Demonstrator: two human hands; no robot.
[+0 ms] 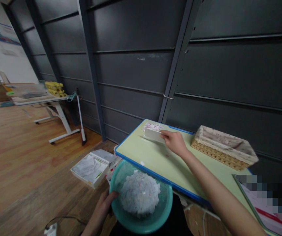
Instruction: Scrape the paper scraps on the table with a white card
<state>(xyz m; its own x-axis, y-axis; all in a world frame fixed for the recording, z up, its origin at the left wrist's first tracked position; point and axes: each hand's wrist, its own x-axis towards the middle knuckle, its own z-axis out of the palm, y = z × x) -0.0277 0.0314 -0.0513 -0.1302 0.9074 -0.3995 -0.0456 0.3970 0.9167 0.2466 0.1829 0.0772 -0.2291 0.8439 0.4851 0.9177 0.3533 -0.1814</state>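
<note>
My left hand (pixel 104 205) grips the left rim of a teal bowl (pixel 164 205), held below the near edge of the table. The bowl is heaped with small white paper scraps (pixel 140 193). My right hand (pixel 174 141) reaches across the pale green table (pixel 160 164) and is closed on a flat white card (pixel 153 134). The card stands on its edge against a small pile of paper scraps (pixel 152 126) at the table's far corner. One stray scrap (pixel 142 163) lies near the table's blue front edge.
A lined wicker basket (pixel 223 147) sits at the table's right, against the dark panelled wall. Papers in a folder (pixel 259 203) lie at the near right. On the wooden floor to the left sits a white box with papers (pixel 90 168). A second table (pixel 45 98) stands far left.
</note>
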